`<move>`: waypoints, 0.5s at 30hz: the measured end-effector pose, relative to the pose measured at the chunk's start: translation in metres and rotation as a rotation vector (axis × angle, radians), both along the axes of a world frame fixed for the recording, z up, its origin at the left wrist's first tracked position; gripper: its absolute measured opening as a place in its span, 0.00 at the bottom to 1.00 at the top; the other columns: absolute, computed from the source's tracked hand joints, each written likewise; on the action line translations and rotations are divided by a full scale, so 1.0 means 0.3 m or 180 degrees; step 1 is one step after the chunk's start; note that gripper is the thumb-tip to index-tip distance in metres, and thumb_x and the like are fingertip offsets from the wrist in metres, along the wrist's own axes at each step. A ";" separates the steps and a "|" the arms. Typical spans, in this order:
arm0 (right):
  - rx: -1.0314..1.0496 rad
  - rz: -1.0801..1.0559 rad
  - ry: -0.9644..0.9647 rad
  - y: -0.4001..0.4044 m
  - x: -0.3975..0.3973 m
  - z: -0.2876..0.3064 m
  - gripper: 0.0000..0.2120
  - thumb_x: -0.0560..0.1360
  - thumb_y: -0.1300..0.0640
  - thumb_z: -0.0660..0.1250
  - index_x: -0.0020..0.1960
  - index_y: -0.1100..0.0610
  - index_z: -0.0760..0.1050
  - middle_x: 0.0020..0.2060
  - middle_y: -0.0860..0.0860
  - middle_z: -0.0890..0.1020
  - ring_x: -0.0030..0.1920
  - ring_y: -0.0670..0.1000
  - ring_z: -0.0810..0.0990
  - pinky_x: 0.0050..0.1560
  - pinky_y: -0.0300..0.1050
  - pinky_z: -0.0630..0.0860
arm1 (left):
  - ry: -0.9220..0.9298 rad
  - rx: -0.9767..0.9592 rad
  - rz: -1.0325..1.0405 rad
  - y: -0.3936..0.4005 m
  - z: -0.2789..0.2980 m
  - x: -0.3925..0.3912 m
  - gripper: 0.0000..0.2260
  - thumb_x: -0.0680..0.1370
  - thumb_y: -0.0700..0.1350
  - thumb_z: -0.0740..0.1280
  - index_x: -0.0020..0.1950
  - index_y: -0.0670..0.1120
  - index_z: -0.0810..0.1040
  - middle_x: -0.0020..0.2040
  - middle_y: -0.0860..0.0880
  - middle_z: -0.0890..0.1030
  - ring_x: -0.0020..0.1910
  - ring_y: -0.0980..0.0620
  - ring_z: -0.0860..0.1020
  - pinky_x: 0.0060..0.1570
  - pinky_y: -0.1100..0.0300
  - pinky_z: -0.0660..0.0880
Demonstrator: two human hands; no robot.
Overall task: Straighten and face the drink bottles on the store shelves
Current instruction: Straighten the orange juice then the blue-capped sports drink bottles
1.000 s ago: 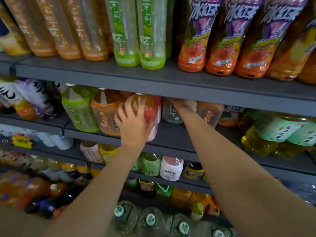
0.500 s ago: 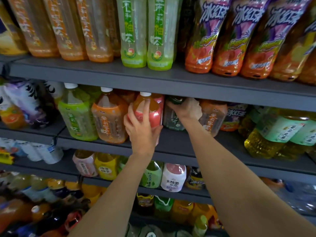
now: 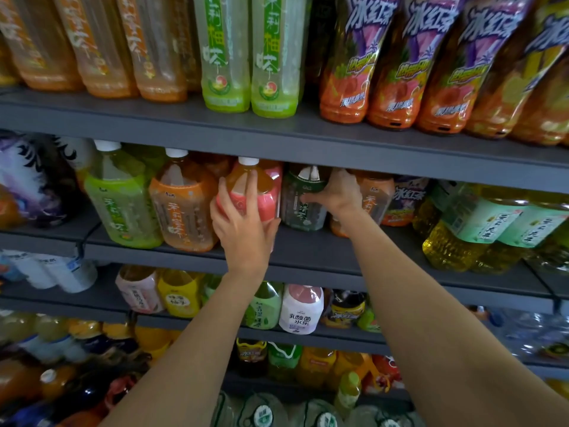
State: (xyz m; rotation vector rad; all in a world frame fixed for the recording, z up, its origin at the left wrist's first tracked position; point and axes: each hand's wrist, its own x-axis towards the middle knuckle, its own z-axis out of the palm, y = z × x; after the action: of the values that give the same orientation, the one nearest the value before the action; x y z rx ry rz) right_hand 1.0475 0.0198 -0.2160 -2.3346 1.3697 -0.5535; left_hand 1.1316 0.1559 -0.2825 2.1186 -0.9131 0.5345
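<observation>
Pink label and white cap mark the bottle [image 3: 250, 192] our left hand [image 3: 243, 232] is wrapped around, fingers spread up its front and thumb curled at its right side. It stands near the front edge of the second shelf [image 3: 308, 257], just right of an orange tea bottle [image 3: 183, 204] and touching or nearly touching the dark green bottle [image 3: 303, 198] beside it. Our right hand [image 3: 337, 194] reaches deeper, its fingers curled over the green bottle's shoulder; the hands are apart, each clamped on its own bottle.

To do this step well, we judge it best to turn each bottle on its base rather than lift it, since the shelf above sits close over the caps. We should twist until the label faces squarely outward, then slide the bottle forward to line up with the front edge and with the orange and light green bottles [image 3: 123, 201] to the left. The green one sits further back and probably needs the longer pull. Keeping the grip low should stop a tall bottle from tipping into its neighbours.
</observation>
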 end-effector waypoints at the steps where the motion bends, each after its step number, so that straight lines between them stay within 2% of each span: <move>1: -0.0050 0.0002 -0.0043 -0.003 -0.014 0.001 0.36 0.62 0.44 0.78 0.62 0.59 0.71 0.59 0.57 0.78 0.60 0.58 0.77 0.57 0.52 0.75 | -0.0027 0.0007 0.0009 -0.002 -0.003 -0.001 0.44 0.64 0.50 0.78 0.73 0.54 0.56 0.71 0.33 0.62 0.62 0.29 0.67 0.58 0.37 0.69; 4: -0.0097 0.0108 -0.0156 -0.001 -0.063 0.007 0.38 0.60 0.44 0.79 0.63 0.60 0.70 0.59 0.57 0.78 0.60 0.58 0.76 0.58 0.52 0.74 | -0.0012 -0.0025 -0.0037 -0.004 -0.006 0.001 0.43 0.65 0.50 0.77 0.74 0.54 0.56 0.71 0.33 0.60 0.63 0.28 0.65 0.60 0.36 0.67; 7: -0.0098 0.0523 -0.0353 0.033 -0.115 0.007 0.42 0.59 0.47 0.80 0.66 0.59 0.66 0.62 0.54 0.76 0.62 0.57 0.74 0.59 0.46 0.70 | 0.0099 -0.0100 -0.0179 0.000 0.000 0.001 0.41 0.68 0.49 0.76 0.73 0.56 0.55 0.73 0.33 0.58 0.65 0.28 0.63 0.61 0.34 0.65; 11: -0.0063 0.0692 -0.0483 0.071 -0.138 -0.001 0.41 0.60 0.51 0.81 0.67 0.58 0.64 0.61 0.53 0.76 0.62 0.57 0.74 0.57 0.44 0.69 | 0.0192 -0.0104 -0.0243 0.002 0.007 -0.002 0.40 0.69 0.48 0.75 0.73 0.56 0.55 0.73 0.34 0.56 0.67 0.28 0.60 0.63 0.34 0.64; 15: 0.0231 0.0810 -0.0457 0.076 -0.155 0.006 0.40 0.64 0.52 0.79 0.69 0.56 0.62 0.62 0.54 0.75 0.62 0.56 0.74 0.58 0.43 0.69 | 0.0122 -0.0187 -0.0090 0.005 0.027 -0.039 0.38 0.70 0.45 0.75 0.75 0.49 0.58 0.73 0.34 0.57 0.70 0.31 0.59 0.66 0.35 0.61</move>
State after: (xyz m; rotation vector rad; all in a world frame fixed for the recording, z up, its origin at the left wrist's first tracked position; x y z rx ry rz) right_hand 1.0009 0.0426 -0.2141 -2.3142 0.9935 -0.5707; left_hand 1.1200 0.1575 -0.2744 2.0535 -0.8941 0.4988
